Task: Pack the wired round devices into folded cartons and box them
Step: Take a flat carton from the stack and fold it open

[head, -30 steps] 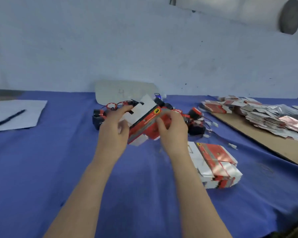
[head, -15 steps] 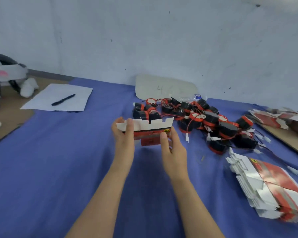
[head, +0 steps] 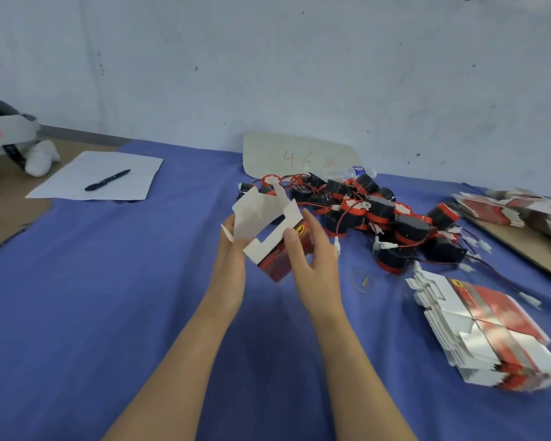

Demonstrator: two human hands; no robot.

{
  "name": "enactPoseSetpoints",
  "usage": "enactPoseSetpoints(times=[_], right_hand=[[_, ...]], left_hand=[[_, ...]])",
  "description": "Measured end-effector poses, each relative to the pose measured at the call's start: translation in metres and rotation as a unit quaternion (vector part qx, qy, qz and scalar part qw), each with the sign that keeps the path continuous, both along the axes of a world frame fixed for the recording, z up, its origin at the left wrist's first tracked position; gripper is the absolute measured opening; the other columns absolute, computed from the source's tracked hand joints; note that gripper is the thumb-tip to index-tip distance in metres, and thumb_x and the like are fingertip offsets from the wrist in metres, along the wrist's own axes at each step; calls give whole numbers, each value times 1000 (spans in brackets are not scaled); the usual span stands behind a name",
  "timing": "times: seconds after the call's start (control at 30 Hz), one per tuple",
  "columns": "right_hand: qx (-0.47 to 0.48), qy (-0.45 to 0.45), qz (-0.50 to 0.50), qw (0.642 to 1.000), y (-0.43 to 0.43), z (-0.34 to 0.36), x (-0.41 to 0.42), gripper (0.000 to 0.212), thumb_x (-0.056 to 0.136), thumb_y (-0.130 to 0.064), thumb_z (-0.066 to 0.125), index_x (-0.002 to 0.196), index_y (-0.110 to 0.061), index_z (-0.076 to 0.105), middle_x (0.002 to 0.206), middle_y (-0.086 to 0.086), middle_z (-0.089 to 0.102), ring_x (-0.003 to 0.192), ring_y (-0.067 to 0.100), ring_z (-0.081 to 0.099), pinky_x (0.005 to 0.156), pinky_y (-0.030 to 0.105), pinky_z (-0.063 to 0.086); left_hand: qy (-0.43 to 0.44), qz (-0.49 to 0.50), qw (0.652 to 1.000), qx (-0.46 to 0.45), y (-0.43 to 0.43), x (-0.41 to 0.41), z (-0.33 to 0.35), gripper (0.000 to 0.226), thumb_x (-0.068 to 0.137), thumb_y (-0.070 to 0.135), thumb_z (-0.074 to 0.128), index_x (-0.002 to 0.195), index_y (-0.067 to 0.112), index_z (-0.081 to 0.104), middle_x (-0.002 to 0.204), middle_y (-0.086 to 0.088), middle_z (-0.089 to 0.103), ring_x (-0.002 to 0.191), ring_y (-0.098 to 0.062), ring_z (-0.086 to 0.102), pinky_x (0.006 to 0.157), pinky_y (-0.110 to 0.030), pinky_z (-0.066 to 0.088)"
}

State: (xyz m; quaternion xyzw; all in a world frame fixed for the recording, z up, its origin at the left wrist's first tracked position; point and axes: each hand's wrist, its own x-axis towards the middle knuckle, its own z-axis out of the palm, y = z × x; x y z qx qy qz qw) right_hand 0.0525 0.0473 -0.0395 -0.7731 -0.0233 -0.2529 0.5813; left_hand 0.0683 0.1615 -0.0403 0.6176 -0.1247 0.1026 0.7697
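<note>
Half-unfolded red and white carton [head: 275,249] held in the air over the worktop [head: 109,297], white flaps up, just in front of the device pile. Left grip [head: 233,265] holds its left side, fingers hidden behind the flaps. Right grip [head: 315,262] pinches the red face, thumb on front. Pile of black and red wired round devices [head: 379,218] lies beyond, on the blue cloth. Stack of flat cartons [head: 477,326] at right, more flat cartons [head: 506,208] on a cardboard sheet [head: 522,246] further back. Paper [head: 77,183] with pen [head: 107,180] far left. Marked white wall [head: 268,58] behind.
</note>
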Motion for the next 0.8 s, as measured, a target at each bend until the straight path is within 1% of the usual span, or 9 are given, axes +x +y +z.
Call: enactPoseSetpoints(times=[0.07, 0.13, 0.2, 0.3, 0.4, 0.5, 0.57, 0.63, 0.8], right_hand=[[17, -7, 6, 1000, -6, 6, -4, 42, 83, -65, 50, 124, -57, 44, 120, -20, 50, 123, -5, 31, 98, 6, 27], [28, 3, 35, 999, -9, 8, -4, 41, 79, -61, 51, 119, -55, 50, 128, -17, 48, 131, -2, 29, 104, 16, 29], [26, -4, 54, 998, -9, 9, -4, 33, 81, -54, 56, 109, -36, 61, 103, -22, 59, 107, -4, 48, 90, 16, 40], [56, -30, 57, 996, -11, 11, -1, 6, 94, -30, 59, 89, -28, 63, 68, -27, 59, 66, -8, 52, 63, 7, 40], [88, -24, 54, 994, -10, 11, -1, 12, 95, -27, 56, 99, -27, 67, 77, -28, 66, 75, -10, 60, 65, 9, 45], [91, -4, 76, 993, -5, 9, -1, 24, 97, -25, 53, 118, -34, 59, 109, -22, 66, 96, -8, 60, 78, 10, 48], [90, 8, 92, 992, -3, 7, -1, 34, 98, -22, 50, 130, -34, 51, 127, -12, 60, 107, -4, 58, 84, 11, 48], [102, 22, 96, 990, -3, 6, 0, 35, 101, -20, 44, 134, -31, 49, 126, -6, 61, 101, -4, 60, 78, 10, 48], [112, 29, 42, 992, 1, 6, 2, 54, 93, 2, 33, 120, -41, 51, 115, -22, 59, 108, 1, 56, 93, 21, 46]], left_hand=[[5, 8, 1000, 16, 2, -1, -2, 52, 80, 29, 45, 132, 32, 47, 126, 19, 55, 107, 7, 53, 84, -8, 41], [-4, 1, 999, 39, 1, -2, -4, 43, 84, 17, 45, 120, 40, 49, 115, 30, 54, 98, 12, 53, 73, 0, 40], [-9, -9, 999, 49, 0, -3, -5, 42, 86, 15, 46, 118, 41, 48, 116, 30, 53, 100, 19, 50, 72, 2, 38], [-4, -21, 999, 30, -3, -1, -2, 41, 94, 18, 46, 132, 33, 42, 121, 27, 54, 103, 20, 50, 76, 0, 39], [29, -21, 999, -20, -5, 0, 4, 43, 80, 33, 47, 122, 42, 42, 100, 41, 58, 95, 21, 53, 74, -3, 42], [17, -2, 1000, 7, -10, -4, 6, 28, 94, 42, 50, 119, 46, 37, 100, 43, 53, 91, 24, 53, 69, -1, 43], [-20, 33, 997, 70, -13, -8, 4, 43, 94, 35, 54, 128, 44, 29, 112, 38, 45, 101, 14, 55, 78, -9, 47], [-36, 51, 994, 94, -14, -7, 2, 48, 94, 26, 56, 129, 43, 28, 118, 33, 43, 109, 4, 55, 86, -17, 48], [-25, 53, 993, 103, -12, -7, 1, 62, 87, -10, 36, 126, 37, 34, 116, 29, 45, 102, 17, 47, 79, -3, 42]])
